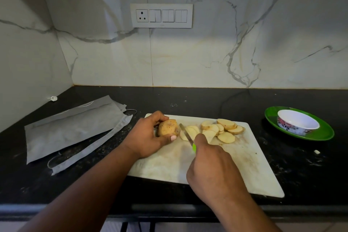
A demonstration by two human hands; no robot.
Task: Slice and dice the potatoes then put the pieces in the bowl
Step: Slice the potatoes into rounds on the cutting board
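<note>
A brown, unpeeled potato piece (pixel 168 127) rests on the white cutting board (pixel 243 158), gripped by my left hand (pixel 148 137). My right hand (pixel 211 165) holds a knife (pixel 186 134) with a green handle; its blade lies just right of the potato, against fresh pale slices. Several round potato slices (pixel 222 128) are piled on the far part of the board. A white bowl with a floral outside (pixel 298 122) stands empty on a green plate (pixel 323 132) to the right of the board.
The board lies on a black counter (pixel 207 100) against a marble wall. Grey cloth bags (pixel 71 130) lie flat on the left. A small white scrap (pixel 317 151) sits right of the board. A switch panel (pixel 161 15) is on the wall.
</note>
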